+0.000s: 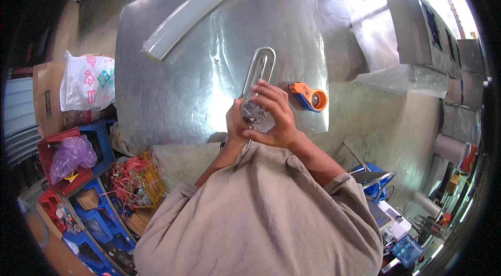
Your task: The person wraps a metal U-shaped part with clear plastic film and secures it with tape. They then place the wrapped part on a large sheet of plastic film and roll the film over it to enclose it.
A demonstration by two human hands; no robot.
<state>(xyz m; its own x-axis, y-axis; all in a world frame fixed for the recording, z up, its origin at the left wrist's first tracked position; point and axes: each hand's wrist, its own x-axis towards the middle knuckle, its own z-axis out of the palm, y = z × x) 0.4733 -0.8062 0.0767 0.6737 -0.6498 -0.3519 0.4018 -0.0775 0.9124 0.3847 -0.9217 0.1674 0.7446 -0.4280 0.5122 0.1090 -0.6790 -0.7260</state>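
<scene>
We see a wide metal table with a long translucent tube lying slantwise near its far left corner. Over the near edge we hold a long clear U-shaped tube, its rounded bend pointing toward the far edge. Our right hand curls its fingers closed around the near end of the tube, where a dark fitting sits. Our left hand closes on the same end from the left, thumb pressed to it. An orange and blue tape dispenser rests just beside the right hand, near the table's right edge.
</scene>
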